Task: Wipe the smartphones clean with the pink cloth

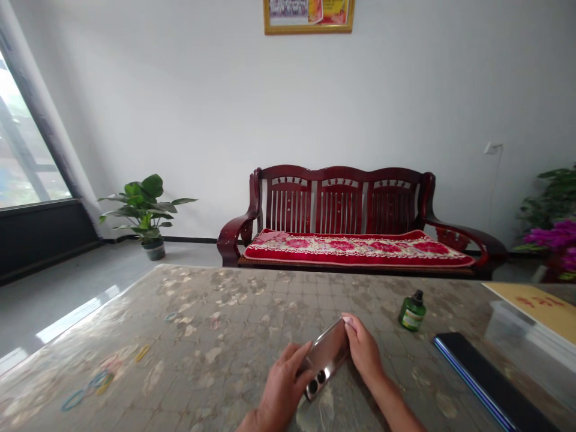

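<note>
A smartphone [330,348] is held at a slant just above the table, its shiny rose-brown back facing up and two dark camera lenses at the near end. My left hand [284,381] grips its left side near the lenses, thumb and fingers closed on the edge. At the far right corner, my right hand [363,345] has its fingers closed on the phone. A small pale patch shows at those fingertips; I cannot tell what it is. The phone's screen side is hidden.
A patterned cloth covers the table [202,360]. Several coloured rubber bands [101,379] lie at left. To the right are a green bottle [412,311], a long dark case [483,378], a clear plastic box [522,336] and a yellow booklet [535,303]. A wooden bench [339,207] stands beyond.
</note>
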### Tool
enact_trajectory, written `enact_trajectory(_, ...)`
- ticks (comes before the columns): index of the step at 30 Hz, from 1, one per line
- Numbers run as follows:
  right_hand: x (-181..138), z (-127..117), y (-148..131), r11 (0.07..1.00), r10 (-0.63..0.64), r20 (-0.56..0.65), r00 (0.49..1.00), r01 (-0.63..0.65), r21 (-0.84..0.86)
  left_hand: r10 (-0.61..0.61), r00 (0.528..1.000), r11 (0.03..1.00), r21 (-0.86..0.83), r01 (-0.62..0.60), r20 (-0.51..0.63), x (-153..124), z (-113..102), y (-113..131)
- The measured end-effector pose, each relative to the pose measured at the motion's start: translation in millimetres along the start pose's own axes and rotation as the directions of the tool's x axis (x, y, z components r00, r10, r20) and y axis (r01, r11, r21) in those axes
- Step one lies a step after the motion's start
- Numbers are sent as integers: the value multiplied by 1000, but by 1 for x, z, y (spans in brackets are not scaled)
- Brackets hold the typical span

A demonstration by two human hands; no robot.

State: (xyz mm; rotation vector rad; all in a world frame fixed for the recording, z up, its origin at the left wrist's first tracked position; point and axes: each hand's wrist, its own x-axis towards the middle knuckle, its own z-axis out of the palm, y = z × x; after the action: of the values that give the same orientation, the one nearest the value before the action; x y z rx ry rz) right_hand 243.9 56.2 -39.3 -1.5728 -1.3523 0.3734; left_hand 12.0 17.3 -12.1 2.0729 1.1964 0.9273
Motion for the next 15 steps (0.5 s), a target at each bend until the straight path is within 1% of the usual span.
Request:
enact_trajectory(2,2,4,-4,994,-23,27,999,26,-107,-7,998,998,-59,11,60,-3,6,-1)
enact_trajectory(4,4,7,-9,972,-86,51,995,95,-213,15,994,995,-104,-3,110,-5,12,-5)
enact_trajectory(6,6,11,-15,935,-163,81,983,181,-306,77,985,989,-135,-56,153,-8,13,-7)
enact_trajectory(9,9,14,-20,873,-244,156,957,287,-394,154,963,981,-146,-124,220,-9,7,-2)
enact_trajectory(12,11,15,-22,837,-291,223,930,360,-411,199,946,979,-99,-179,257,-9,0,7)
enact_trajectory(14,12,14,-22,827,-316,246,916,393,-401,205,936,978,-13,-210,286,-11,0,10)
enact_trajectory(15,12,14,-21,825,-326,254,910,406,-394,190,934,975,57,-217,302,-12,2,9)
